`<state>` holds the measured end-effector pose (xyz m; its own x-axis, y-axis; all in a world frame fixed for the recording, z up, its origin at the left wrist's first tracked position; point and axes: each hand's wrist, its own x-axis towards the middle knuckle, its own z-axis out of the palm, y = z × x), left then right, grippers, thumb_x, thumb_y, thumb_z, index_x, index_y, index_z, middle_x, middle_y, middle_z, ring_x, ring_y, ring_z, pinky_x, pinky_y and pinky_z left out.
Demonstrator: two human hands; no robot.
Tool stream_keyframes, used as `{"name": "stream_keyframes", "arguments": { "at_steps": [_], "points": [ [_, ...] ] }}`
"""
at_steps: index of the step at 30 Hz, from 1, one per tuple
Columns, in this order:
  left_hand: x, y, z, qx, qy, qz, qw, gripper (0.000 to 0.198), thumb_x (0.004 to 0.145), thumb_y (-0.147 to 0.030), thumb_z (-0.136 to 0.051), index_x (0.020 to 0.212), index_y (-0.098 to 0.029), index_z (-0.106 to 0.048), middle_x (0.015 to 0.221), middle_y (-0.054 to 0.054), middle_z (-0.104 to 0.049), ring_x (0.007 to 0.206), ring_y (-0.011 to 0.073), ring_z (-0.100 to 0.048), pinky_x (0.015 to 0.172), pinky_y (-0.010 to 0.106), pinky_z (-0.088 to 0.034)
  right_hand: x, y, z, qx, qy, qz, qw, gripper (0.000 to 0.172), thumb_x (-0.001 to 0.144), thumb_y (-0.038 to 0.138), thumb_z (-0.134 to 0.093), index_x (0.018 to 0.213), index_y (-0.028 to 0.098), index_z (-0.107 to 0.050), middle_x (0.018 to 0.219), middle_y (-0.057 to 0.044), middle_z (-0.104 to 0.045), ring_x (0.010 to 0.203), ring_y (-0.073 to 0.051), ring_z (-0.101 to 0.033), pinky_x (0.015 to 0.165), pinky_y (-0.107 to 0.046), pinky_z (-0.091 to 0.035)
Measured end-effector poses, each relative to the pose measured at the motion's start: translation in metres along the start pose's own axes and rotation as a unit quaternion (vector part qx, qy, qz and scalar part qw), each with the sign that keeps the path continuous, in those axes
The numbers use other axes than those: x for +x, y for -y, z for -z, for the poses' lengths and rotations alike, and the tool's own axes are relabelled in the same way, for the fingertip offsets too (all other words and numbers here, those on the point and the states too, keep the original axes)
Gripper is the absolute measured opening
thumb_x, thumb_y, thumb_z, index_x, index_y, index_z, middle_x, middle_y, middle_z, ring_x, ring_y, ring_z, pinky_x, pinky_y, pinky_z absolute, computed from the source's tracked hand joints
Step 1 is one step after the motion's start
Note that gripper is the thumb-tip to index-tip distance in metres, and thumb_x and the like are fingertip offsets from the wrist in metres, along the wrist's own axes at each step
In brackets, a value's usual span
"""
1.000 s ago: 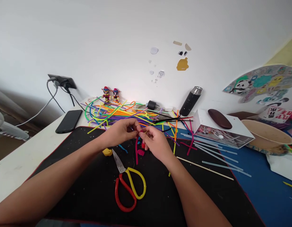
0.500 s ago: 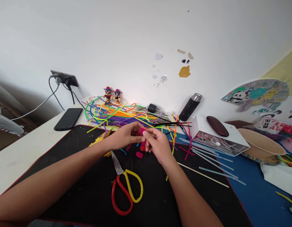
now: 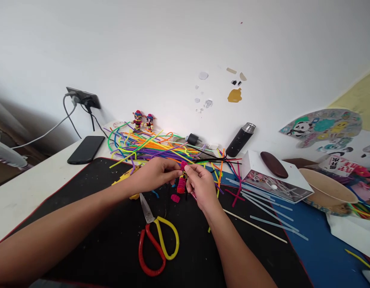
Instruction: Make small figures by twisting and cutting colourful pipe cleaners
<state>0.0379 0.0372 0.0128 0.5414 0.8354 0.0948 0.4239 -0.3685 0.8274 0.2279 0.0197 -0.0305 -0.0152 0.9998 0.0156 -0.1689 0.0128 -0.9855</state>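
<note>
Both hands meet over the black mat at a small magenta and red pipe-cleaner figure [image 3: 181, 186]. My left hand [image 3: 158, 175] pinches at its upper left with thumb and forefinger. Closed around the upper right side is my right hand [image 3: 201, 185], thumb on the magenta top. A bit of yellow shows between the fingers; the rest of the piece is partly covered. Just below lies a loose magenta piece [image 3: 175, 198]. Scissors [image 3: 152, 218] with one red and one yellow handle rest nearer me, and a yellow fuzzy item [image 3: 122, 177] sits partly behind my left wrist.
A heap of coloured pipe cleaners [image 3: 155, 148] spreads behind the hands, with two small figures [image 3: 137, 120] by the wall. On the right are glue sticks [image 3: 271, 208], a wooden stick [image 3: 257, 226], a white box [image 3: 251, 160] and a black flask [image 3: 240, 140]. A phone [image 3: 86, 150] lies left.
The hands have drawn slightly apart at the figure, so more of its red and magenta body and some yellow show. The whole view has shifted a little.
</note>
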Motion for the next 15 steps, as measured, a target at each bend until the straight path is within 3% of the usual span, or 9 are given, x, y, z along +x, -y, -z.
{"name": "stream_keyframes", "arguments": {
  "at_steps": [4, 7, 9, 12, 15],
  "points": [
    [0.005, 0.007, 0.008, -0.146, 0.043, -0.006, 0.988, 0.058, 0.097, -0.07, -0.057, 0.082, -0.016, -0.071, 0.077, 0.005, -0.072, 0.066, 0.0163, -0.062, 0.062, 0.026, -0.045, -0.001, 0.005, -0.001, 0.061, -0.001, -0.026, 0.998, 0.046, 0.073, 0.058, -0.087, 0.084, 0.018, -0.066, 0.044, 0.013, -0.04, 0.032, -0.007, -0.041, 0.034, -0.019, -0.024],
    [0.009, 0.018, 0.007, -0.294, 0.069, 0.021, 0.953, 0.067, 0.097, -0.076, -0.05, 0.092, -0.015, -0.075, 0.086, 0.01, -0.076, 0.071, 0.0191, -0.067, 0.064, 0.029, -0.049, -0.001, 0.008, 0.001, 0.122, 0.003, -0.039, 0.992, 0.045, 0.072, 0.054, -0.09, 0.083, 0.019, -0.064, 0.045, 0.013, -0.04, 0.034, -0.007, -0.041, 0.035, -0.018, -0.023],
    [0.011, 0.025, 0.001, -0.366, 0.048, 0.055, 0.928, 0.061, 0.095, -0.072, -0.057, 0.09, -0.014, -0.074, 0.084, 0.01, -0.074, 0.067, 0.0178, -0.065, 0.062, 0.029, -0.049, -0.001, 0.009, 0.001, 0.154, 0.007, -0.043, 0.987, 0.044, 0.071, 0.051, -0.091, 0.082, 0.019, -0.062, 0.046, 0.013, -0.041, 0.035, -0.006, -0.04, 0.036, -0.018, -0.024],
    [0.012, 0.028, -0.009, -0.363, -0.001, 0.074, 0.929, 0.043, 0.085, -0.057, -0.079, 0.089, -0.015, -0.072, 0.08, 0.004, -0.071, 0.063, 0.0135, -0.061, 0.06, 0.026, -0.047, -0.002, 0.012, 0.0, 0.183, 0.017, -0.052, 0.982, 0.046, 0.071, 0.05, -0.092, 0.079, 0.02, -0.059, 0.046, 0.013, -0.04, 0.035, -0.005, -0.038, 0.036, -0.018, -0.023],
    [0.009, 0.021, -0.014, -0.294, -0.02, 0.037, 0.955, 0.04, 0.082, -0.045, -0.086, 0.108, -0.018, -0.073, 0.086, 0.001, -0.072, 0.07, 0.014, -0.063, 0.066, 0.026, -0.049, -0.004, 0.012, -0.003, 0.192, 0.025, -0.061, 0.979, 0.047, 0.07, 0.051, -0.093, 0.078, 0.02, -0.058, 0.046, 0.013, -0.04, 0.035, -0.005, -0.037, 0.037, -0.018, -0.023]
  ]
}}
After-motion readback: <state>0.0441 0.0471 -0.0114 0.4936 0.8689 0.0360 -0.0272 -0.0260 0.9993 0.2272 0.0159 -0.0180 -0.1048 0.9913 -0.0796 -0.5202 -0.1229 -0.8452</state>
